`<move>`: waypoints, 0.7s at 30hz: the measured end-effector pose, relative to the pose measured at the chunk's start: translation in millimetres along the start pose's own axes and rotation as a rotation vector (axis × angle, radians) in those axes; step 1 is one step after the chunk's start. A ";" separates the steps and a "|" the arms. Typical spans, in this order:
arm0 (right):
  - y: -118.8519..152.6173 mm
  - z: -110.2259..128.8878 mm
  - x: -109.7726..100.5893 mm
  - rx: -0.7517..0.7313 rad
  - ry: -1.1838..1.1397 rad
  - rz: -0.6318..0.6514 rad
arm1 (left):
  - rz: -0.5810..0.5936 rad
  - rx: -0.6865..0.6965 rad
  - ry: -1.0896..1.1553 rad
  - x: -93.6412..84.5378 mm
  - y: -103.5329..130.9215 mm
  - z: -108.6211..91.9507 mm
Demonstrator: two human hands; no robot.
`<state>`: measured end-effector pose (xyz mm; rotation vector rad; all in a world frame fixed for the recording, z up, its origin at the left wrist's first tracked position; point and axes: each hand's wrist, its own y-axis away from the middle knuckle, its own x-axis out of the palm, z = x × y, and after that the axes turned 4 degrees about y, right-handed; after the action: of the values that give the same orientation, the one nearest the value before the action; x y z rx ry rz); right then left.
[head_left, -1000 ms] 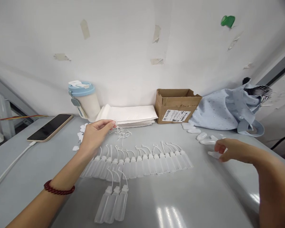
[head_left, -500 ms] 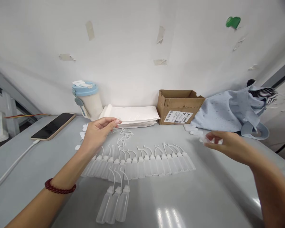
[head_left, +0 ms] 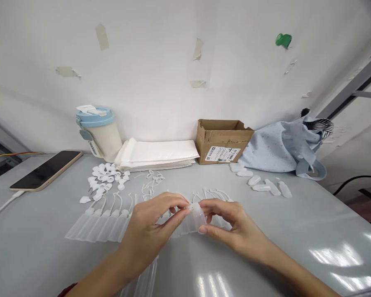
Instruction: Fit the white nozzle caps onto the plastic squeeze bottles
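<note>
My right hand [head_left: 231, 222] grips a small translucent plastic bottle [head_left: 198, 216] between thumb and fingers. At the bottle's neck end, my left hand [head_left: 154, 220] pinches a small white piece, mostly covered by the fingertips. Behind both hands runs a row of similar bottles [head_left: 103, 227] lying side by side, with thin white cords at their tops. A few more bottles [head_left: 144, 282] lie nearer me, partly under my left forearm. Loose white cords [head_left: 154, 180] are tangled beyond the row, and a pile of white caps [head_left: 105, 175] lies left of them.
Several loose bottles [head_left: 273, 187] lie at the right. Along the wall stand a cup with a blue lid [head_left: 100, 134], a stack of white envelopes [head_left: 160, 152], a cardboard box [head_left: 224, 140] and a light blue bag [head_left: 275, 146]. A phone [head_left: 46, 170] with a cable lies left.
My right hand has come from the loose bottles at the right to the middle, bringing one bottle. My left hand has moved right and nearer to meet it. The view has shifted slightly.
</note>
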<state>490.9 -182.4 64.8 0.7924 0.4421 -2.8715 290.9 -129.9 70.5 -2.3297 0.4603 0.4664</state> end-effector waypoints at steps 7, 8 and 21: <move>0.5 3.7 -1.5 0.037 0.018 0.053 | -0.042 -0.038 0.013 1.8 5.7 -0.6; 0.7 4.1 -1.3 0.042 0.021 0.057 | -0.031 -0.026 0.024 1.9 6.3 -0.9; 4.1 -0.7 2.8 0.019 0.084 0.071 | 0.054 0.029 0.036 5.6 7.3 2.3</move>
<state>489.7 -186.2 61.8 0.9154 0.3884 -2.7893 292.0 -134.5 62.2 -2.3059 0.5456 0.4408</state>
